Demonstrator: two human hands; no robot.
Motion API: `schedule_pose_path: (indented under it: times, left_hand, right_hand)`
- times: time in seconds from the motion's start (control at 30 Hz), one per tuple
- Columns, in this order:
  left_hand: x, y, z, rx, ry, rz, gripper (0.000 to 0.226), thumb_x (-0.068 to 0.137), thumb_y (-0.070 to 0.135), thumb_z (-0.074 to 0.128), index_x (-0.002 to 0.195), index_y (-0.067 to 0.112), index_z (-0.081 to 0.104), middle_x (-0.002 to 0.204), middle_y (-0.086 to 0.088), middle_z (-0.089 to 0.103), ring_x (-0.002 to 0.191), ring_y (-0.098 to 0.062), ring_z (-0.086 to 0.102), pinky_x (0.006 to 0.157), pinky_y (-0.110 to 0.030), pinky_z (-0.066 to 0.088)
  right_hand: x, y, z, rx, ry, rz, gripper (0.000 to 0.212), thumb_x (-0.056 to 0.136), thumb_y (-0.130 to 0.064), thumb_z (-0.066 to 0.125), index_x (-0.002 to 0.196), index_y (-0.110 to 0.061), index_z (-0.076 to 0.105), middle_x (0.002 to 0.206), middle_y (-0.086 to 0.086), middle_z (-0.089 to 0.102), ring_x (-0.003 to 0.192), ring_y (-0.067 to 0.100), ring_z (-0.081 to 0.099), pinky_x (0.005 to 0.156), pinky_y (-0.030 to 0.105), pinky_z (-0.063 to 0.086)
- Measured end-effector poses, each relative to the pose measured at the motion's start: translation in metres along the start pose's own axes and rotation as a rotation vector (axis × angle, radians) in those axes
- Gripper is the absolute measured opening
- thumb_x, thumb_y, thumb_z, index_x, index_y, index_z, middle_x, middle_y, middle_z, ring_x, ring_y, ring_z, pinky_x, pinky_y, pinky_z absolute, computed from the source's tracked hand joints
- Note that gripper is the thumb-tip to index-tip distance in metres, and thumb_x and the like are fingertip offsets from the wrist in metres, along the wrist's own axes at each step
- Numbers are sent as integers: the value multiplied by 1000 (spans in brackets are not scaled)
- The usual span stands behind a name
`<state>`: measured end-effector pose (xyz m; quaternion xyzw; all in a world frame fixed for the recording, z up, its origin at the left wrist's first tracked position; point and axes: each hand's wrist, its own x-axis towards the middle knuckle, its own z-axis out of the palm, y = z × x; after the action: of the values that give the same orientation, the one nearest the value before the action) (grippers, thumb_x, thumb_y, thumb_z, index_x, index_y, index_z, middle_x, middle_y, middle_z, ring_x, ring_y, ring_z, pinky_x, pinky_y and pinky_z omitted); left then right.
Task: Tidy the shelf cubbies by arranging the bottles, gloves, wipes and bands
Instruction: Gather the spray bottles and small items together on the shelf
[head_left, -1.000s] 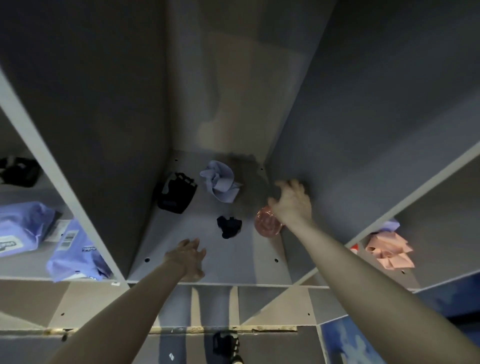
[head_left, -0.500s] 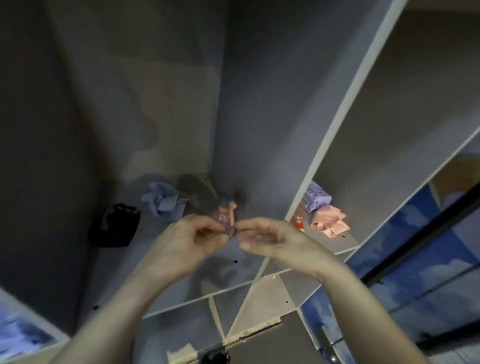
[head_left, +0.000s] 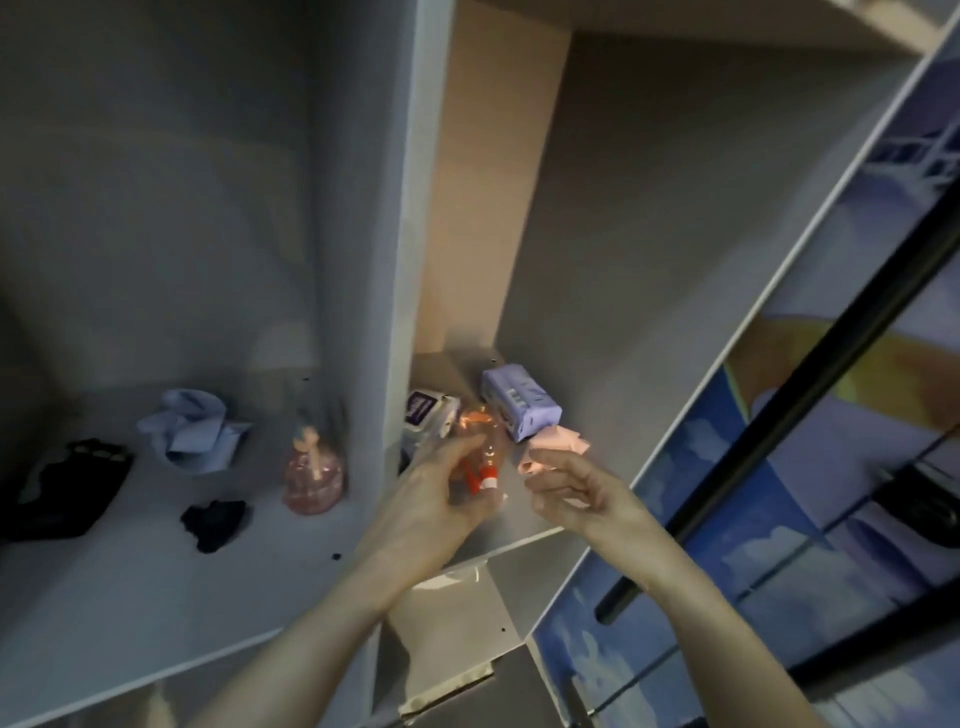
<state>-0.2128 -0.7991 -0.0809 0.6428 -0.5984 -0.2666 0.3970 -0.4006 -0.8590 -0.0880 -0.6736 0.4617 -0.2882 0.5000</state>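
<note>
The pink bottle (head_left: 313, 475) now stands released at mid-frame, while the left hand (head_left: 431, 499) grips an orange-capped bottle (head_left: 480, 462) just right of it, the right hand (head_left: 571, 493) loosely curled, empty; sorting bottles has moved to the next cubby.

Two bottles (head_left: 313, 480) (head_left: 480, 462), two wipe packs (head_left: 430, 414) (head_left: 519, 406), two black gloves (head_left: 62, 486) (head_left: 214, 522) (one small), two crumpled cloths (head_left: 192, 436) (head_left: 553, 447)
</note>
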Motion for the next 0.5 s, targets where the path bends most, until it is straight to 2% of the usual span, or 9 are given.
schedule_pose_path:
  times: [0.07,0.13,0.2,0.33,0.43,0.5]
  left_hand:
    - [13,4,17,-29,12,-56,47,84,26,69,126,37,53,140,11,45,118,-6,50,91,-17,36]
    - [26,4,32,-68,17,-134,41,84,22,68,121,35,55,126,8,54,109,-6,53,90,-21,39]
    - [36,0,45,-77,61,-221,44,84,22,68,126,27,55,120,7,55,111,-11,55,96,-28,41]
    - [51,-15,66,-152,76,-378,42,85,15,67,126,21,58,104,9,57,103,-14,57,92,-27,43]
    - [64,-27,80,-452,73,-567,37,89,12,62,125,19,56,107,3,61,94,-12,57,89,-31,43]
    - [78,-37,90,-614,60,-685,31,94,21,56,125,22,53,109,1,62,91,-12,57,91,-36,43]
  right_hand:
    - [8,18,-23,-72,-11,-2,40,81,-9,72,114,-30,61,116,-5,64,110,8,58,92,19,48]
    - [20,34,-41,-154,-10,-4,44,81,-12,73,119,-29,58,125,-5,58,115,8,54,94,24,49]
    - [35,49,-55,-177,-30,-4,45,81,-11,73,119,-30,57,125,-3,56,113,9,54,94,26,48]
    - [74,76,-59,-175,-147,6,48,81,-5,71,119,-30,54,125,0,56,114,14,54,92,23,45]
    - [99,85,-46,-116,-240,49,48,81,-2,69,114,-31,52,110,-9,56,107,13,52,84,21,45]
    - [116,95,-36,-103,-315,115,48,85,-3,66,122,-28,51,109,-10,53,108,13,51,80,21,45]
